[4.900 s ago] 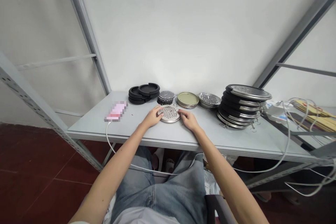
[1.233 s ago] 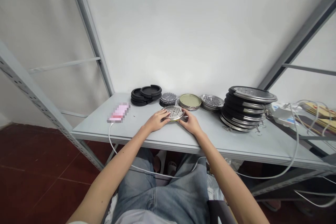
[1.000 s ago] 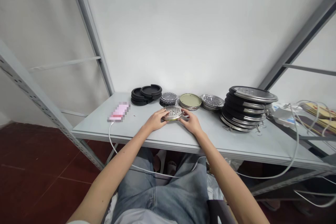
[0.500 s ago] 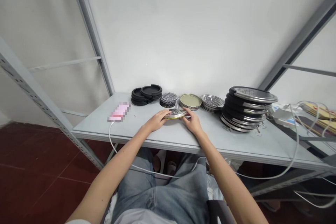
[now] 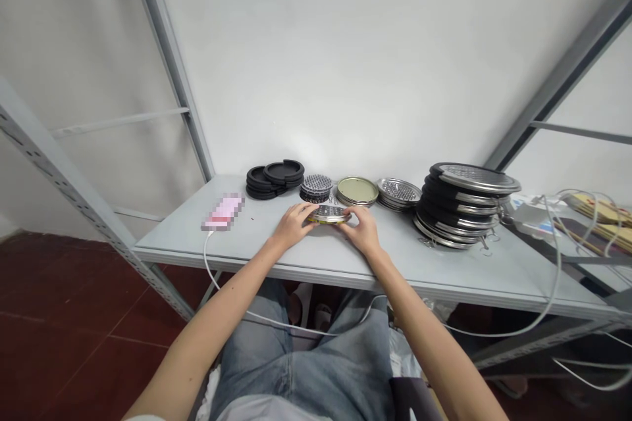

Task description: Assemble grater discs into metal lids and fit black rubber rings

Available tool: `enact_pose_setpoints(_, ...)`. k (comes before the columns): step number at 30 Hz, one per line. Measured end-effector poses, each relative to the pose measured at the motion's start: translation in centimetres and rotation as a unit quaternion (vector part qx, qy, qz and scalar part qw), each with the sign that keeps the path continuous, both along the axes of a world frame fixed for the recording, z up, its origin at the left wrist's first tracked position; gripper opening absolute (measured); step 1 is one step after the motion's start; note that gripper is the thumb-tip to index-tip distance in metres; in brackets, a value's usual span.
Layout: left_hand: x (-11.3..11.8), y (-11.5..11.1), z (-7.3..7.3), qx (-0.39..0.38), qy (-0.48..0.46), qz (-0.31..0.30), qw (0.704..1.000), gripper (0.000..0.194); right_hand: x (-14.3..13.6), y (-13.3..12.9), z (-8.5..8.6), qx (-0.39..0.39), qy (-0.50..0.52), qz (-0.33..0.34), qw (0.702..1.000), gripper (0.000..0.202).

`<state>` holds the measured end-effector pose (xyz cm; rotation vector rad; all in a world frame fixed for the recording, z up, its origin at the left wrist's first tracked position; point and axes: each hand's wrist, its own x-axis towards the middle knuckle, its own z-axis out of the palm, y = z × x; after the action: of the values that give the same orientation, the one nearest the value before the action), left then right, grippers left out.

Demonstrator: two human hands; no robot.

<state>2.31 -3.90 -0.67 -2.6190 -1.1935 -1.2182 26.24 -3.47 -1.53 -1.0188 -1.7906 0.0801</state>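
Two hands, one perforated metal disc point(image 5: 328, 214) held between them.
The disc is gripped at its edges by the closed fingers of the left hand point(image 5: 291, 226) and right hand point(image 5: 364, 231), low over the table point(image 5: 444, 263), just in front of four small stacks and left of one tall stack point(image 5: 461, 204).

Along the back of the grey bench point(image 5: 257, 243): black rings point(image 5: 274, 177) left of centre, then small perforated discs point(image 5: 316, 187), gold-toned lids point(image 5: 357, 191), steel mesh discs point(image 5: 399, 192). Right of centre, a tall leaning stack of black-rimmed discs point(image 5: 464, 205). Pink phone point(image 5: 222, 212) at left, white cable point(image 5: 247, 306) hanging below.
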Motion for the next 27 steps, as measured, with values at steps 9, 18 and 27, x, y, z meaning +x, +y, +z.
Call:
enact_pose_setpoints(9, -0.5, 0.9, -0.9, -0.077, -0.079, -0.026, 0.994, 0.032, 0.0, 0.3, -0.2, -0.004, 0.003, -0.006, 1.0, 0.027)
enact_pose_setpoints(18, -0.8, 1.3, -1.3, -0.115, -0.144, -0.025, 0.982, 0.03, 0.3, 1.1, -0.9, -0.025, 0.043, -0.018, 0.999, 0.031)
enact_pose_setpoints(27, -0.7, 1.3, -1.2, -0.115, -0.138, -0.015, 0.984, 0.03, 0.3, 1.1, -1.0, -0.029, 0.049, -0.011, 0.998, 0.032)
